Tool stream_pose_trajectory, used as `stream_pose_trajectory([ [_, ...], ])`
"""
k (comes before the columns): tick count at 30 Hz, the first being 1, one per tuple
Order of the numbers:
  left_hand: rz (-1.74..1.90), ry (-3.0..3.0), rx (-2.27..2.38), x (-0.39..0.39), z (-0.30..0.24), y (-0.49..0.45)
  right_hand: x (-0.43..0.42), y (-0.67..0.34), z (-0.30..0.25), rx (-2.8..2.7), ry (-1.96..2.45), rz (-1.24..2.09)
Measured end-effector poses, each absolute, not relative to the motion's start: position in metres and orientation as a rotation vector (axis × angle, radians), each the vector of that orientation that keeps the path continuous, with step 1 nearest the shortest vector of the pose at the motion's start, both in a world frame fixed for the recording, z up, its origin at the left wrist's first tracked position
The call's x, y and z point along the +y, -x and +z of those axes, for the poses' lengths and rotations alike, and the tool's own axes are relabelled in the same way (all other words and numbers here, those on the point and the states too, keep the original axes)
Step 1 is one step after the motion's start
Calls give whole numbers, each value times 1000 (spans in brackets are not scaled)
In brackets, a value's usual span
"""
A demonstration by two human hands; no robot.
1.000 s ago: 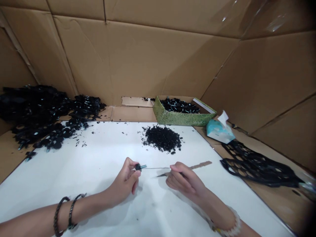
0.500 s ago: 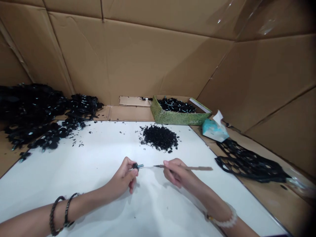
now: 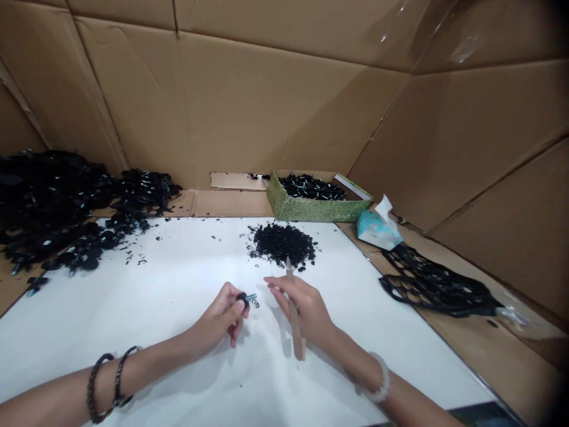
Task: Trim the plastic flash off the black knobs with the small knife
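In my left hand, a small black knob-like part is pinched between thumb and fingers. Its metal stud points to the right. Tiny dark rings show at the stud's end. My right hand holds a slim knife-like tool with a brown handle, its narrow end upward. The index finger of that hand stretches toward the left, apart from the stud. Beyond both hands, a heap of small black rings lies on the white tabletop.
A green patterned box of black parts stands at the back. To the left is a large pile of black parts. A tissue pack and black perforated sheets lie at the right, by the cardboard walls.
The tool in my right hand has swung from lying level, pointing at the stud, to nearly upright. Small rings now show beside the stud. My left hand has hardly moved.
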State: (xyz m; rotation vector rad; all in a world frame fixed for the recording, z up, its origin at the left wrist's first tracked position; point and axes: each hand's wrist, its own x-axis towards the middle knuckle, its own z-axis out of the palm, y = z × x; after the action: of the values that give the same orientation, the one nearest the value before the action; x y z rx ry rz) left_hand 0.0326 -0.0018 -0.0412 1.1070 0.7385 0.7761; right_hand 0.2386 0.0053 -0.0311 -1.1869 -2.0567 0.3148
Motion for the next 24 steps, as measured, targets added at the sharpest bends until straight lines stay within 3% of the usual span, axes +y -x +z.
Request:
stream_pose_trajectory([
  [6,766,-1141,654,-1,-48,-32,-7,-220,-32,-2117,1058,558],
  [17,790,-1210,698,-5,-51,-33,-14,-204,-32,-1738,1161,936],
  [24,855,-1226,803,-9,-50,-36,-19,-206,-24,-1887,1156,769],
])
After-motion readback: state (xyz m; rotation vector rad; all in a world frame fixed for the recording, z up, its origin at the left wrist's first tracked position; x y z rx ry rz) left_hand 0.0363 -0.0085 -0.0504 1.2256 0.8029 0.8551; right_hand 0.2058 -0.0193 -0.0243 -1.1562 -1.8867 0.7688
